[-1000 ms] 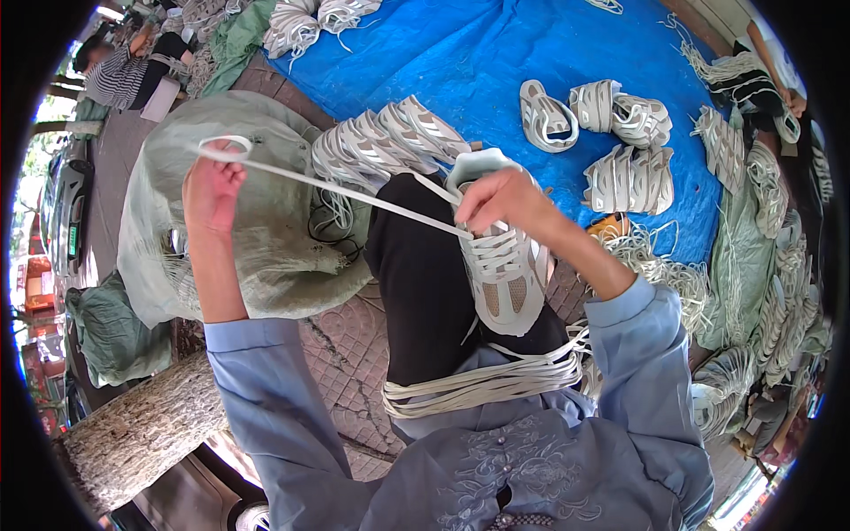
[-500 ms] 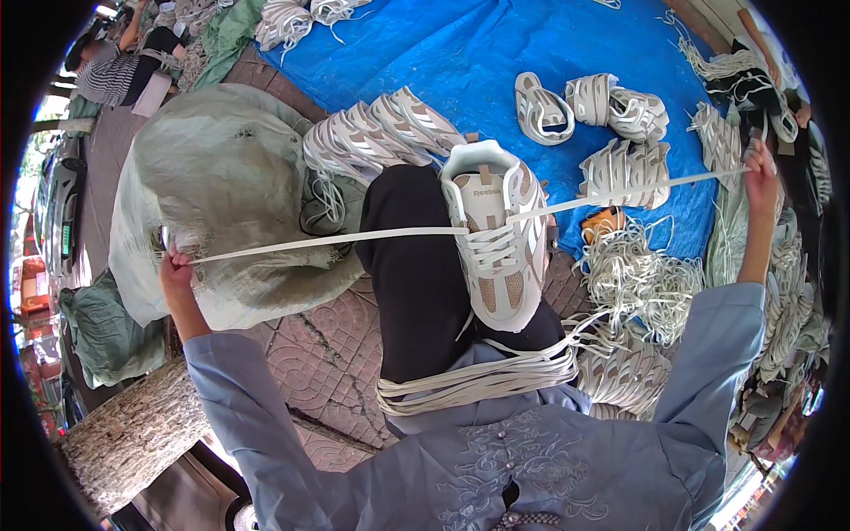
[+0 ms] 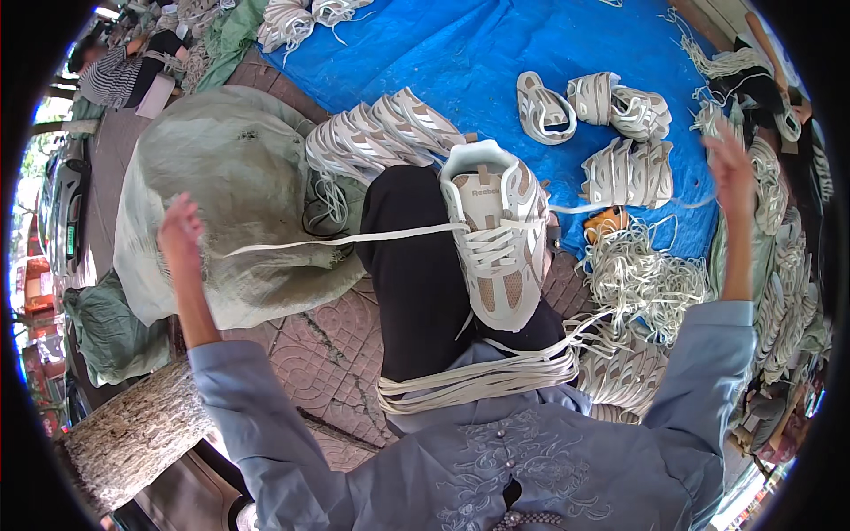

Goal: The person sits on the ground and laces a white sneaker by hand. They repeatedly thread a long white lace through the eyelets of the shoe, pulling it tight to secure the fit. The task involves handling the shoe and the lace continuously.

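A beige and white sneaker rests toe toward me on my black-trousered legs. Its white shoelace is threaded through the lower eyelets, with one long end out to each side. The left end curves free in the air, apart from my left hand, which is raised with fingers loosely apart, somewhat blurred. Off to the right, my right hand is up with its fingers spread, also blurred. The right lace end dips below it, smeared, and appears loose. A bundle of laces lies across my lap.
Several sneaker uppers lie stacked beyond my knee, and others on the blue tarp. A heap of laces sits at right. A large pale sack stands at left, near a log. Another person sits far left.
Both hands have let go of the lace, which was stretched taut between them. The lace ends now sag. My left hand has risen slightly and my right hand has moved slightly inward.
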A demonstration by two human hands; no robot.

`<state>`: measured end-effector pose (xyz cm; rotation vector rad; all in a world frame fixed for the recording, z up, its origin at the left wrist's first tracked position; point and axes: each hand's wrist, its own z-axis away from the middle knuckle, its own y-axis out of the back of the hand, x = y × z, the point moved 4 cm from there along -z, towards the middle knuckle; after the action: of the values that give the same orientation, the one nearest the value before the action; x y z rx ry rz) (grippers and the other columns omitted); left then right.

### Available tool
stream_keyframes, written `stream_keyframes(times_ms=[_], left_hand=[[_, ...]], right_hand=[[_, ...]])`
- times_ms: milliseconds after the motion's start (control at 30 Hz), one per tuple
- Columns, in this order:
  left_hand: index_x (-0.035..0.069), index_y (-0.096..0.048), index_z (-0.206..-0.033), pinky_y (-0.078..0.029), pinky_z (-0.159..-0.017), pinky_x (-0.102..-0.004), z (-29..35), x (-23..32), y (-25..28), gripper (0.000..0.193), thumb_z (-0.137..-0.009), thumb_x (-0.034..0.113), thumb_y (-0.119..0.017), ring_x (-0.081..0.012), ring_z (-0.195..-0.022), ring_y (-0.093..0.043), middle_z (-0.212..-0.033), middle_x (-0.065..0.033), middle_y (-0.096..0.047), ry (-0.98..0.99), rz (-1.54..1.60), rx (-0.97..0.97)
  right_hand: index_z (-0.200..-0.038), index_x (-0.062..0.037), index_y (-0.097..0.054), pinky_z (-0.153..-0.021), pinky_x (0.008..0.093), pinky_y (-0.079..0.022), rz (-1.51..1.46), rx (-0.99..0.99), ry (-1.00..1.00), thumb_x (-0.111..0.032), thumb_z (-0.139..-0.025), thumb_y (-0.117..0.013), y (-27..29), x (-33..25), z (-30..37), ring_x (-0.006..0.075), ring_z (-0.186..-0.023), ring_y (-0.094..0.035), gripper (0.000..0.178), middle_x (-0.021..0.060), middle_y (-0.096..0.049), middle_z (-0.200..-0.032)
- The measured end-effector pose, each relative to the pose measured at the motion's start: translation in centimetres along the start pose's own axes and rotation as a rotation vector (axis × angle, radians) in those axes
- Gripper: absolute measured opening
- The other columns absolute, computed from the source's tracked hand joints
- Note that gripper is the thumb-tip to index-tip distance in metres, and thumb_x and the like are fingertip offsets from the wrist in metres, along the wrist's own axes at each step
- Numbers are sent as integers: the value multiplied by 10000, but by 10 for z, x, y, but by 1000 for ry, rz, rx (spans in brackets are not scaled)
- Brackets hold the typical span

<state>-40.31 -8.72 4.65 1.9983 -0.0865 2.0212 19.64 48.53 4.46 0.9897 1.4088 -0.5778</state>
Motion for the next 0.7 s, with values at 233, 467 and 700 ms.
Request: stream_keyframes(times_ms=[233, 467, 700], left_hand=[[38, -641, -899, -462, -613, -215, 188, 17, -233, 157, -764, 5, -567, -91, -665, -579, -759, -35, -627, -425, -300, -623], [29, -583, -735, -458, -570, -332, 233, 11, -290, 63, -683, -1, -599, -252, -658, -556, -747, -81, -588, -801, -474, -604], [43, -532, -731, -463, -533, -335, 240, -1, -297, 167, -576, -11, -565, -242, -637, -545, -673, -82, -507, -958, -629, -576]], right_hand=[[-784, -75, -630, -485, 268, -422, 154, -678, 404, -93, -732, -571, -302, -58, 95, 125, -542, -537, 81, 30, -599, -681], [-610, -104, -555, -482, 314, -460, 676, -561, 761, -120, -675, -578, -310, -52, 100, 185, -598, -572, 71, 31, -494, -633], [-613, -76, -551, -448, 315, -468, 750, -522, 753, -89, -630, -575, -302, -44, 103, 189, -546, -573, 32, 48, -505, -645]])
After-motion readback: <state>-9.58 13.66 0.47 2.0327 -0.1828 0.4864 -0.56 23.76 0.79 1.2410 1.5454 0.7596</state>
